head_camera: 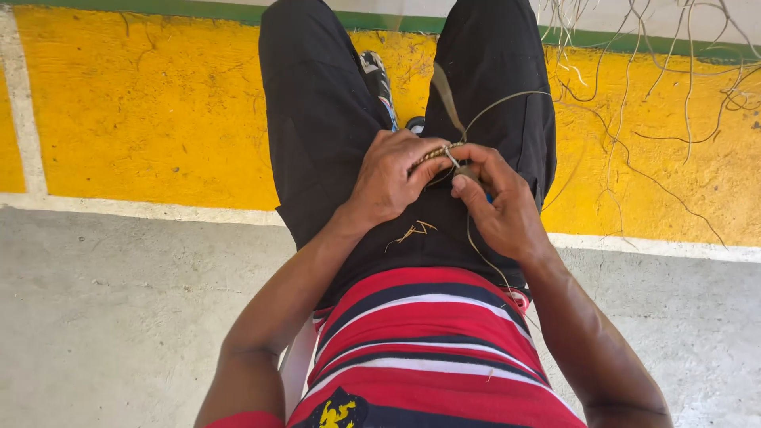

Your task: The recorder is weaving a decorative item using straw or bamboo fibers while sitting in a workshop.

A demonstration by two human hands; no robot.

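I look down at my lap, in black shorts (317,111) and a red striped shirt (420,341). My left hand (388,178) pinches a small tan woven coil (432,154) between thumb and fingers. My right hand (499,202) meets it from the right and grips a thin tool with a dark handle (464,169) at the coil's end. A long thin fibre strand (507,99) loops up from the coil over my right thigh. A flat strip of fibre (445,95) rises from the coil too.
A loose bundle of dry fibre strands (674,71) lies on the yellow painted floor (143,103) at upper right. A shoe (379,79) shows between my thighs. White painted lines edge the yellow band; grey concrete (119,317) lies nearer me.
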